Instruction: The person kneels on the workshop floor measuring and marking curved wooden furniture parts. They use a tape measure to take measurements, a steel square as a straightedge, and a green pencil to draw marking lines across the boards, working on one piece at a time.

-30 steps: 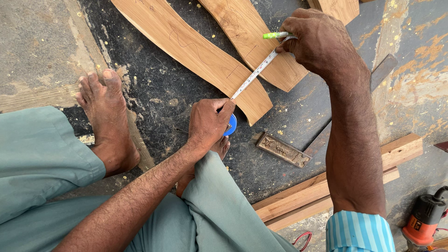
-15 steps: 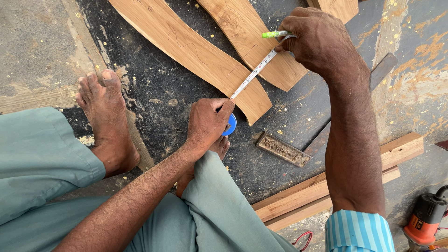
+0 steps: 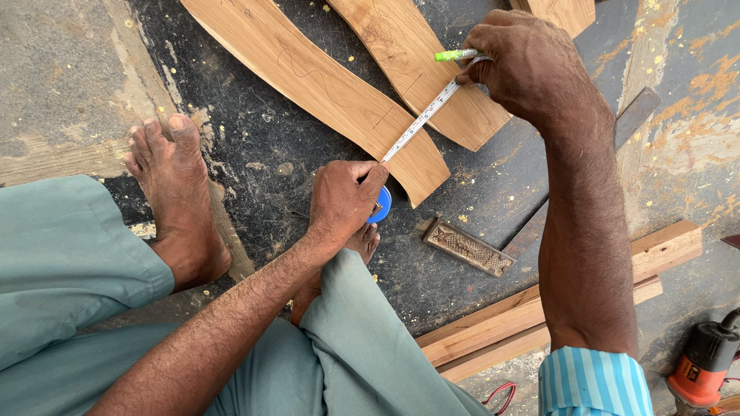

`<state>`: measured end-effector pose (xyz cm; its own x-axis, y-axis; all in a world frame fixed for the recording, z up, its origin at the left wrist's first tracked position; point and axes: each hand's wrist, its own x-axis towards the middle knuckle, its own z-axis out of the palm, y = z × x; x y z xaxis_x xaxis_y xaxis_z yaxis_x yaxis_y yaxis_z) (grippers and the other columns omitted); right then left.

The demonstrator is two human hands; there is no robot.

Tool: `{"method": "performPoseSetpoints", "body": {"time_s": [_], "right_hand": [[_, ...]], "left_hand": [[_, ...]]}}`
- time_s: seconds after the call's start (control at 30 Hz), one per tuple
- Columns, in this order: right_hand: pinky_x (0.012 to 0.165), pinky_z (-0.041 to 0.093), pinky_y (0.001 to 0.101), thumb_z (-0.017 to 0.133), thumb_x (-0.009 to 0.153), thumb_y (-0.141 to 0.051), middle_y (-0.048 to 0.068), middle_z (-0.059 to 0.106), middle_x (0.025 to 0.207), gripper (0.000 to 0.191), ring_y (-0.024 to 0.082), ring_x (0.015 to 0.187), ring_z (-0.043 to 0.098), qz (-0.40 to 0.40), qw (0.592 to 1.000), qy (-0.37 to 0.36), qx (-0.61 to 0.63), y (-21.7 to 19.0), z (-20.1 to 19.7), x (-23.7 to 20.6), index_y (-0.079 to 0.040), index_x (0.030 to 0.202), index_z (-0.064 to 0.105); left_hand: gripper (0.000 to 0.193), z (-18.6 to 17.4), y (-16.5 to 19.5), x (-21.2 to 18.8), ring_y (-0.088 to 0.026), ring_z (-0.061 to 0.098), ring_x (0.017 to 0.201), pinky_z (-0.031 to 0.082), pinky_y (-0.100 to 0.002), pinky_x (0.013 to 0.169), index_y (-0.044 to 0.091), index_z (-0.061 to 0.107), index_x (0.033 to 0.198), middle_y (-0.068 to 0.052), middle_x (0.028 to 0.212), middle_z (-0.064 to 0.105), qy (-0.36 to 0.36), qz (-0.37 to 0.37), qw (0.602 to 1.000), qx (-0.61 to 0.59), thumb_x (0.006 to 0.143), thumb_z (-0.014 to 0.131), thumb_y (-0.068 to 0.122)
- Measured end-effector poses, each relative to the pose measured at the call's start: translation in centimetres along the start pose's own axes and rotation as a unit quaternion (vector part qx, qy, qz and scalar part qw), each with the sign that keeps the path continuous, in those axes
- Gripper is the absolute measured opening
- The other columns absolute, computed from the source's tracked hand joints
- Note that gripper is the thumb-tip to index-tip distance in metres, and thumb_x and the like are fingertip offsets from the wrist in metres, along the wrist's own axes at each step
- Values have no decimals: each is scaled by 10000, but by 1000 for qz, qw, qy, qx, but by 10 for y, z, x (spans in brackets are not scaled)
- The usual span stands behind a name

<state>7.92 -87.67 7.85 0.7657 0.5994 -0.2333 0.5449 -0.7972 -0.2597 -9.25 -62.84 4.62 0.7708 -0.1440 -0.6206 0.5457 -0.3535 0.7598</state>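
Note:
My left hand (image 3: 343,202) grips a blue tape measure case (image 3: 380,206) at the near end of a curved wooden plank (image 3: 308,77). The white tape blade (image 3: 422,117) runs diagonally up to my right hand (image 3: 524,65). That hand pins the blade's far end on a second curved plank (image 3: 416,62) and also holds a green marker (image 3: 456,55) between its fingers. Pencil lines show on the near plank.
My bare left foot (image 3: 173,196) rests on the dark floor at left; toes of the other foot (image 3: 362,243) peek out under my left hand. A small carved wooden block (image 3: 468,247) lies nearby. Straight timber strips (image 3: 539,308) sit lower right, beside an orange power tool (image 3: 705,370).

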Motion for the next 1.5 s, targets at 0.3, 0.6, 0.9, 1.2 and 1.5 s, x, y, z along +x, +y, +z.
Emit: {"method": "performPoseSetpoints", "body": {"time_s": [0.3,0.6,0.9,1.2,1.5], "right_hand": [[835,570,456,856,938,-235,82,701,1058,265,310,1028,692,-5,1000,3,2,1,4,-1,-87,1143,777],[832,569,468,853,927,-219,88,709,1091,281,320,1028,696,10,1000,-2,13,-1,4,-1,-92,1167,782],[820,573,462,857,923,-246,79,716,1081,279,308,1022,698,19,1000,-8,21,-3,3,-1,-104,1153,788],[837,576,460,844,941,-240,79,715,1090,264,307,1033,697,14,1000,-13,11,-3,1,-2,-101,1158,785],[841,575,459,840,937,-247,78,714,1095,276,304,1041,694,19,1000,-15,9,-4,0,-2,-98,1162,784]], "left_hand": [[463,1,-1,1,-23,595,471,459,-219,390,101,625,643,41,479,517,2,-5,1000,11,1046,567,321],[471,1,-3,3,-28,556,458,426,-223,382,97,615,640,35,478,502,2,1,1000,24,1050,564,322],[457,1,-4,3,-22,560,457,426,-215,377,105,617,647,43,478,498,1,12,1000,20,1053,560,306],[468,2,-8,4,-30,514,443,387,-225,374,103,603,637,35,476,480,6,29,999,36,1058,572,306],[455,2,-3,2,-23,550,445,416,-219,374,111,600,634,42,469,495,1,11,1000,21,1045,564,301]]}}
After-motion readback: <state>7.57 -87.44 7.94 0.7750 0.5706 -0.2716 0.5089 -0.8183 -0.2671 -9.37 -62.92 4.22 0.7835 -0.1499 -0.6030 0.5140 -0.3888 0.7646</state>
